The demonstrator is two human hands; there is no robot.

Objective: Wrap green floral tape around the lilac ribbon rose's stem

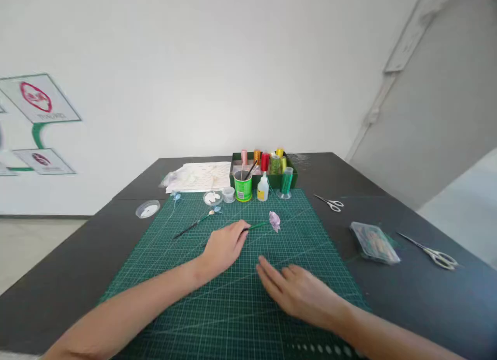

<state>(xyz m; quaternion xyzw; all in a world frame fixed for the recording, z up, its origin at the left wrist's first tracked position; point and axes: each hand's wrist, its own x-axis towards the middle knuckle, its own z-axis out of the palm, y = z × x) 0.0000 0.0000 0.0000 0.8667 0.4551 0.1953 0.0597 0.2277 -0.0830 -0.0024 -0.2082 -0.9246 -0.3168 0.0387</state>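
Observation:
My left hand [226, 246] is closed around the stem of a pale purple flower [274, 221], just above the cutting mat. The green stem [257, 226] sticks out to the right of my fingers, and its other end is mostly hidden under the hand. My right hand [289, 287] hovers low over or rests on the green cutting mat [248, 324], fingers stretched out, holding nothing visible. Left of my left hand lies another stem [191, 228] with a small blue and cream flower at its tip. Farther back is a small blue flower [176, 196] with a trailing thread.
At the back stand a green can [243, 186] with sticks, a glue bottle [263, 188], a green thread spool [286, 183] and a box [293, 179] of spools. Small scissors [330, 202], a clear case [375, 242] and larger scissors [430, 252] lie right; a shallow dish [148, 209] sits left.

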